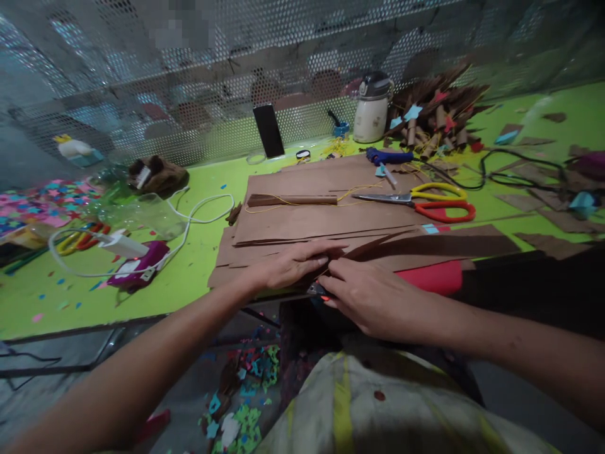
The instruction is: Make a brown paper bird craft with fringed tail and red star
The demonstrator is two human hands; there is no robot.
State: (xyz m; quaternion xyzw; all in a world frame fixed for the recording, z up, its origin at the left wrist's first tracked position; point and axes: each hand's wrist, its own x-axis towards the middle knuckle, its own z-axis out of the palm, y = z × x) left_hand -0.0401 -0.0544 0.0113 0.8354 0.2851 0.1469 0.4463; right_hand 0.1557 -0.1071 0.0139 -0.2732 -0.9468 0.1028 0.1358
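Observation:
A stack of brown paper sheets point(331, 214) lies on the green table point(198, 265) in front of me. My left hand point(288, 265) lies flat on the stack's near edge, fingers stretched out and pressing the paper down. My right hand point(373, 296) is closed just beside it at the table's edge, pinching the tip of a narrow brown paper strip point(425, 243) that runs off to the right. A small dark tool with an orange spot point(317, 291) shows under my right fingers; I cannot make out what it is.
Red-and-yellow scissors point(425, 200) and a rolled brown stick point(293, 200) lie on the stack. A blue glue gun point(387, 156), a white jar point(371, 113) and a heap of paper rolls point(435, 120) stand behind. A purple device with white cable point(137, 261) sits left. Scraps litter the floor.

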